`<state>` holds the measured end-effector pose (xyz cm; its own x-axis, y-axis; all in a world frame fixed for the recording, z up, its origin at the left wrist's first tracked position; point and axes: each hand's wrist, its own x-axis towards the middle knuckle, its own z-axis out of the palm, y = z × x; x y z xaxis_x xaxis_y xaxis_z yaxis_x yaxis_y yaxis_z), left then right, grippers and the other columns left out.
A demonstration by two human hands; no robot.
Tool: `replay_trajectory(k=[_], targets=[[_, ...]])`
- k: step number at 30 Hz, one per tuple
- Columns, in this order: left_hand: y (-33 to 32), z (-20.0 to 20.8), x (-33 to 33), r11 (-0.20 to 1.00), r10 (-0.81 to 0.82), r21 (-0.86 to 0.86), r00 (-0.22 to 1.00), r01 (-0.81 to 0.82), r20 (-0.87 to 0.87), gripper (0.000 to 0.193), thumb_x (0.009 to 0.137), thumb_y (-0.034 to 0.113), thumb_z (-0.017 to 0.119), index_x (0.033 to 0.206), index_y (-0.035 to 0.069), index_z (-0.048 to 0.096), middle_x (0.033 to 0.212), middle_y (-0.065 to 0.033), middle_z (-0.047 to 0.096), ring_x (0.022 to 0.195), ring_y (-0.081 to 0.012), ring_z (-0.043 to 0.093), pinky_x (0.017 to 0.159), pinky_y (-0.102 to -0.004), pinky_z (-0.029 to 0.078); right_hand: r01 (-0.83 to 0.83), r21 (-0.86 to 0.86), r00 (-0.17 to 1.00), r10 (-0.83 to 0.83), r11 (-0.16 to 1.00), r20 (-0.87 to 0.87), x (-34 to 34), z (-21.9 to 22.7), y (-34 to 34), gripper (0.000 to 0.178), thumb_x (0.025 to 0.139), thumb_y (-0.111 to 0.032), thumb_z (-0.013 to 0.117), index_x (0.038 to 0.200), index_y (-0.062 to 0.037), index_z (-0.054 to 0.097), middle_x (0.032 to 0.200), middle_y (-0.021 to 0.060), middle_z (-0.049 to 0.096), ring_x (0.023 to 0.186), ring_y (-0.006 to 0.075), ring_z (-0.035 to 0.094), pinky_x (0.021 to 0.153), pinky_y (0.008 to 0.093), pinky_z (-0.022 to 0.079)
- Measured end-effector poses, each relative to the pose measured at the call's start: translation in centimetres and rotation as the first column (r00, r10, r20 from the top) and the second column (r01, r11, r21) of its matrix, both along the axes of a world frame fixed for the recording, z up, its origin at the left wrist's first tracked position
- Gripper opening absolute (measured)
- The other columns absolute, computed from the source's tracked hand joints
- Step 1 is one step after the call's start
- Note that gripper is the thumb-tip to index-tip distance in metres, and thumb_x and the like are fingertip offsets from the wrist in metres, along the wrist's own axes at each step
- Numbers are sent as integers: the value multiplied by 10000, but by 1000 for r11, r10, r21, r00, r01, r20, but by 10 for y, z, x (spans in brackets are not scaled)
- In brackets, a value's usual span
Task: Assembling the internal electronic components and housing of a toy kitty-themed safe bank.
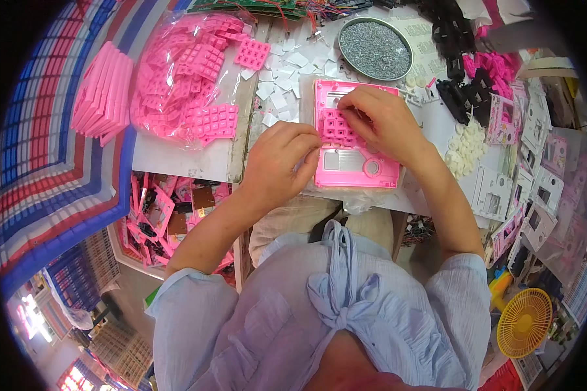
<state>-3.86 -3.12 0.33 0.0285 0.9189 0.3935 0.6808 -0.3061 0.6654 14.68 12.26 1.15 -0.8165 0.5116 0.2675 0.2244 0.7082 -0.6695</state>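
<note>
Casing point(352, 178) of pink plastic lies flat near the middle of the front edge of the surface point(182, 161), with clear plastic sheeting point(362, 199) showing between it and that edge. A pink keypad point(336, 125) sits within the casing, toward its left edge, beyond the round hole and pale window. The left hand point(277, 156) reaches over the front edge with its fingers bent and their tips at the left edge of the keypad; whether they grip or merely steady it, I cannot tell. The right hand point(388, 124) arches over the casing's right edge, its thumb and forefinger drawn close together on the keypad; whether they pinch or press, I cannot tell. Room to the left is limited: white squares point(284, 81) scatter up to the casing's far left corner, and farther left a clear bag point(189, 72) of pink keypads spreads toward the left edge of the surface. Just beyond the casing, toward the far edge, stands a round dish point(375, 49) of small metal pieces. To the right, pale paper point(430, 124) leaves a narrow gap before the cream parts point(466, 148), with black parts point(447, 39) toward the far right corner and white panels point(492, 195) near the front right.
</note>
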Motion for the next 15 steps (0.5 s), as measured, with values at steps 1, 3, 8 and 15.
replay_trajectory(k=[1, 3, 8, 15], targets=[[1, 0, 0, 1000, -3, 5, 1000, 3, -4, 183, 804, -6, 700, 981, 26, 672, 1021, -117, 694, 923, -307, 660, 799, -387, 517, 0, 75, 1000, 2, 997, -25, -1, 1, 0, 115, 896, -98, 673, 985, -26, 678, 868, 109, 673, 735, 231, 661, 691, 357, 537], [3, 4, -1, 999, 28, 17, 999, -28, 15, 186, 804, -10, 699, 985, 26, 673, 1022, -120, 694, 925, -305, 662, 802, -381, 516, 11, -130, 998, -19, 992, -62, 4, 13, -4, 86, 904, -45, 659, 985, -22, 681, 861, 68, 672, 717, 159, 645, 620, 297, 515], [3, 5, -9, 994, 77, 76, 996, -81, 48, 194, 803, -21, 695, 990, 27, 673, 1029, -131, 696, 930, -302, 666, 812, -370, 513, -80, -361, 995, 51, 929, -89, 9, 29, -11, 133, 876, -67, 696, 1000, -32, 664, 848, 101, 661, 735, 253, 656, 660, 327, 539], [9, 2, -9, 993, 80, 90, 997, -82, 22, 195, 805, -28, 688, 990, 32, 672, 1028, -128, 697, 929, -301, 667, 815, -372, 512, 141, 302, 990, -141, 943, -21, 1, -2, -13, 254, 832, -147, 749, 1050, -54, 656, 1031, 88, 663, 925, 289, 649, 752, 371, 549]])
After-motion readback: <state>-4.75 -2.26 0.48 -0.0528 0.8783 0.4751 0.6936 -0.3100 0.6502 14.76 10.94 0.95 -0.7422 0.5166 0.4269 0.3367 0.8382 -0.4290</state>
